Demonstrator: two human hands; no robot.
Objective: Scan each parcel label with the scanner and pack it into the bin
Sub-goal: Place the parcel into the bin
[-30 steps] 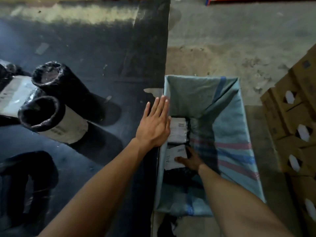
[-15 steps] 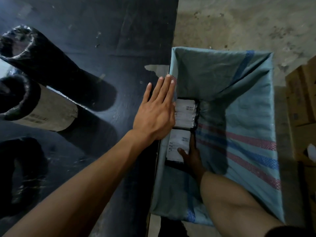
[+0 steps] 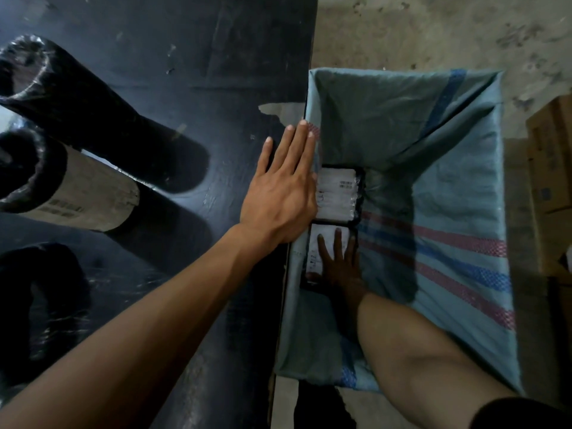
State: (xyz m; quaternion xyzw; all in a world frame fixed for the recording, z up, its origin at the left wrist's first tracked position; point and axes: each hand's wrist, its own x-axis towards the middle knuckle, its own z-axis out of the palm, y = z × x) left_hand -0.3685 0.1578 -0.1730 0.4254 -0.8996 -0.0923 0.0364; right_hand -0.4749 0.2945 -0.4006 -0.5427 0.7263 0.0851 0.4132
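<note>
Head view looks straight down at a dark table (image 3: 148, 88) on the left and a bin (image 3: 402, 119) lined with a blue-green woven sack, striped red and blue, standing against the table's right edge. The left hand (image 3: 280, 193) lies flat with its fingers straight and close together, palm down, on the table edge where it meets the bin's rim — it holds nothing. The right hand (image 3: 339, 261) reaches down inside the bin, fingers spread and fairly straight, pressing on top of a parcel (image 3: 315, 258) whose white label faces up. That parcel sits at the bottom of the bin, against the wall nearest the table. Just beyond it, touching or nearly so, lies a second parcel (image 3: 337, 193), also black-wrapped with a white label on top, in the same row along that wall. The rest of the bin floor shows only the sack lining, in shadow.

On the table, well apart from the hands, three more parcels wait at the left — black-wrapped rolls. One long roll (image 3: 102, 119) lies tilted across the upper left, a second roll (image 3: 71, 190) below it carries a pale label with printed bars, and a third roll (image 3: 43, 305) lies dark and blurred near the lower left edge. A cardboard box (image 3: 551, 168) stands on the concrete floor (image 3: 433, 32) to the right of the bin.
</note>
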